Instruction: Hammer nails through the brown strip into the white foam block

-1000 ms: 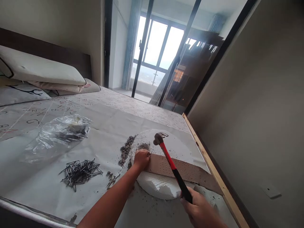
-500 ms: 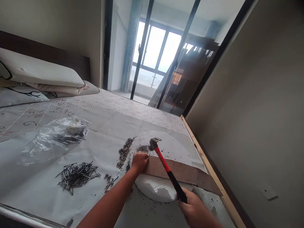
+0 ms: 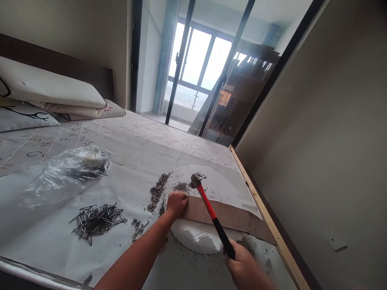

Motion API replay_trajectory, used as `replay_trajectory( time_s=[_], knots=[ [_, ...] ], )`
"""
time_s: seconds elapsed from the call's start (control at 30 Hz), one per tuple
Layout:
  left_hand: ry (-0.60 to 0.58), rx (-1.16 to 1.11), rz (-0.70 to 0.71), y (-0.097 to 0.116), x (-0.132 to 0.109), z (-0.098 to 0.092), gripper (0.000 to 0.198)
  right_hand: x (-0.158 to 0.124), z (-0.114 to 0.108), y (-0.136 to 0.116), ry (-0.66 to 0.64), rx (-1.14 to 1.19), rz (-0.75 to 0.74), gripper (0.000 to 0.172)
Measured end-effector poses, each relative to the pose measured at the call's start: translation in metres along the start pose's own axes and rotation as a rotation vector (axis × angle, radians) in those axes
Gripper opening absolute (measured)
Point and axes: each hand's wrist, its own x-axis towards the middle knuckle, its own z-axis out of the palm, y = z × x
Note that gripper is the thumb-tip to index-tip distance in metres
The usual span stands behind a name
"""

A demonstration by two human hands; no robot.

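My right hand grips the black end of a red-handled hammer; its metal head hangs just above and right of my left hand. My left hand pinches a small nail against the left end of a brown perforated strip. The strip lies across a round white foam disc on the covered bed. Grey rubble sits at the disc's left edge.
A pile of loose nails lies left of my arm, with a clear plastic bag behind it. Pillows rest at the headboard. A wooden bed rail runs along the right, close to the wall. Glass doors stand beyond.
The hammer head dropped from its raised position toward the nail, then stayed close above it. My left hand kept its hold at the strip's end. The view shifted slightly.
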Motion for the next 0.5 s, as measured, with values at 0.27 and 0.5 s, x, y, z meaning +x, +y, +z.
replay_trajectory(
  time_s=[0.27,0.5],
  knots=[
    [0.054,-0.103,0.009,-0.002,0.001,0.003,0.015,0.0,-0.003,0.007,-0.046,0.007,-0.063,0.005],
    [0.127,-0.432,-0.064,-0.018,0.004,-0.002,0.011,0.006,0.014,0.012,-0.053,0.05,0.047,0.005]
  ],
)
